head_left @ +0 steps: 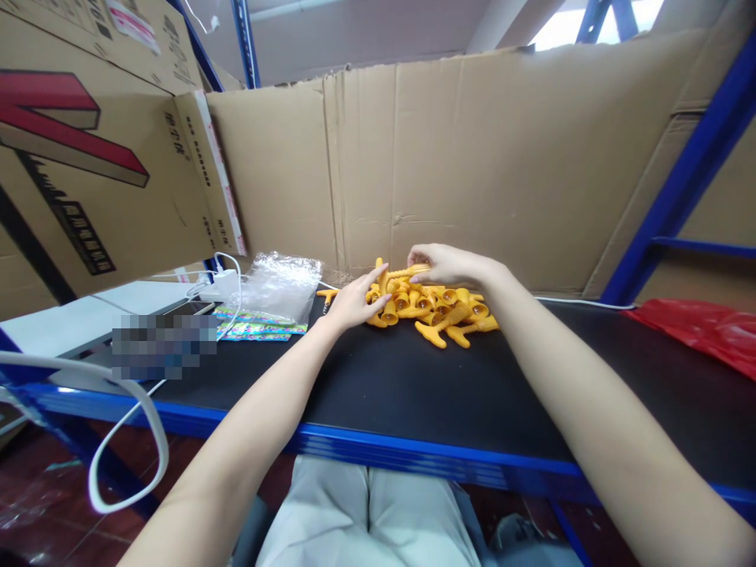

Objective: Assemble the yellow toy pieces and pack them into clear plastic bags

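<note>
A heap of yellow-orange plastic pieces (449,307) lies on the black tabletop, several with round cup-like openings and curved, pointed ends. Over the heap's left side, my left hand (354,302) has thumb and forefinger closed about the upright curved end of one yellow plastic piece (402,273). That piece's ribbed stem runs right to my right hand (446,264), whose fingers pinch its other end. Both hands seem to hold this same piece. My right hand's lower fingers are partly hidden.
Left of the heap lie clear plastic bags (283,283) on a colourful patterned packet (260,327). White cables (157,441) hang over the left edge. A red plastic bag (702,331) lies far right. Cardboard (502,157) walls the back; a large box (118,157) overhangs the left.
</note>
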The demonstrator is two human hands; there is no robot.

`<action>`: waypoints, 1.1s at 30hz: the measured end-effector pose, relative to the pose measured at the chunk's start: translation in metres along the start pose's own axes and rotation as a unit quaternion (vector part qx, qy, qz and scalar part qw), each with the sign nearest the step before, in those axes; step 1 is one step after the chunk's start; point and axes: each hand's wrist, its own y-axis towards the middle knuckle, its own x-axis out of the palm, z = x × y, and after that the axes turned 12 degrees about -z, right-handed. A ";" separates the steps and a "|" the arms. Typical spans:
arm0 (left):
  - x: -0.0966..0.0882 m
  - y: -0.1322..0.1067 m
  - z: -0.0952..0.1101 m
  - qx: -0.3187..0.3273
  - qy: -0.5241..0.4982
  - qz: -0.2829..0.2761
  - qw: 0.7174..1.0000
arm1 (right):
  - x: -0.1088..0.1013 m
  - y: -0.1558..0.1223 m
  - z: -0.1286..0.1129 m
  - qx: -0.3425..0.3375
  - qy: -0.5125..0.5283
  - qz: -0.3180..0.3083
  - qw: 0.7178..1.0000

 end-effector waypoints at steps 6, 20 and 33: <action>0.000 0.006 0.002 -0.071 0.091 0.053 0.992 | 0.002 0.000 -0.012 0.006 0.021 -0.109 0.994; -0.003 0.009 0.001 -0.178 0.131 -0.001 0.975 | 0.032 0.015 -0.023 0.031 -0.233 0.046 0.971; -0.008 0.006 -0.011 -0.228 0.156 -0.031 0.961 | 0.055 -0.008 0.027 0.021 -0.264 0.204 0.942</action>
